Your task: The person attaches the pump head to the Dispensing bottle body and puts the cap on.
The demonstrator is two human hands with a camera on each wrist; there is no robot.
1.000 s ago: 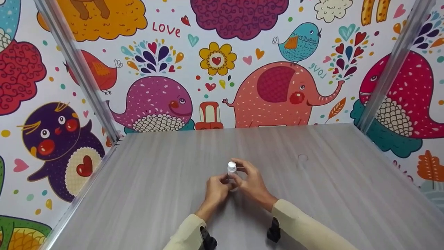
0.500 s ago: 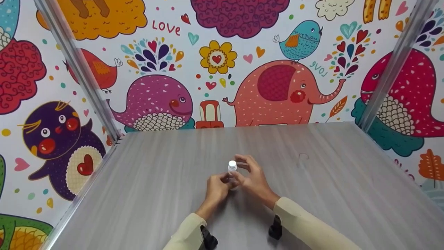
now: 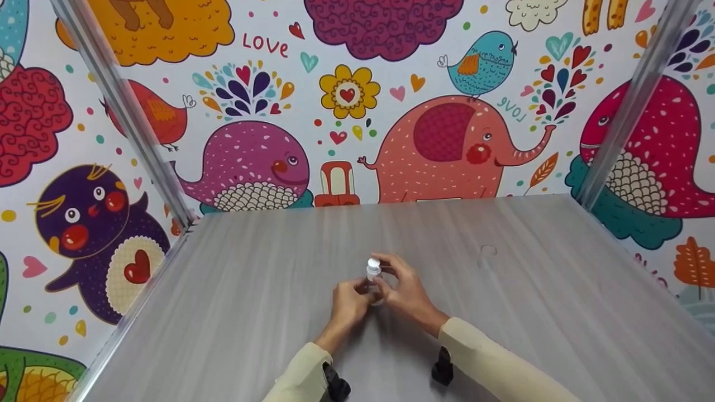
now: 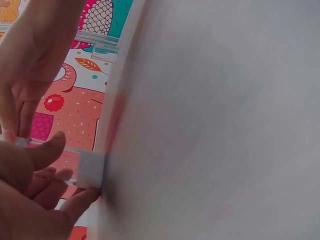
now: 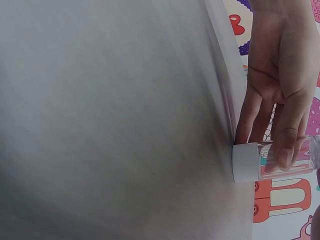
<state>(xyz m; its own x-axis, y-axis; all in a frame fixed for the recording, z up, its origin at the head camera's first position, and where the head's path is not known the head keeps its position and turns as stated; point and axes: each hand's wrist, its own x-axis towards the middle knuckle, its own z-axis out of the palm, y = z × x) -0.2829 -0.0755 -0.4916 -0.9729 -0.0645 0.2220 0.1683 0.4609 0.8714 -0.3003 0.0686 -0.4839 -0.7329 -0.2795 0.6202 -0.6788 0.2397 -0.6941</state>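
Observation:
A small clear bottle (image 3: pixel 373 271) stands upright between the hands, white at its top in the head view. Its lower end is a white cap (image 5: pixel 245 163), which meets the tabletop in the right wrist view. The left hand (image 3: pixel 349 305) grips the clear body (image 4: pixel 69 161) low down, thumb on one side and fingers on the other. Higher up, the right hand (image 3: pixel 409 291) pinches the top part between thumb and fingers. Only a sliver of that right hand (image 5: pixel 316 220) enters the right wrist view. Fingers hide much of the bottle.
A clear, open-topped cup (image 3: pixel 487 258) stands on the grey wood-patterned table (image 3: pixel 268 290), to the right and behind the hands. Metal posts (image 3: pixel 620 134) rise at the back corners before printed cartoon walls. Both sleeves carry black wrist devices (image 3: pixel 442 368).
The right hand's fingers spread slightly away from the bottle's top half a second ago and are now back around it. The left hand keeps its place; the view shifts slightly.

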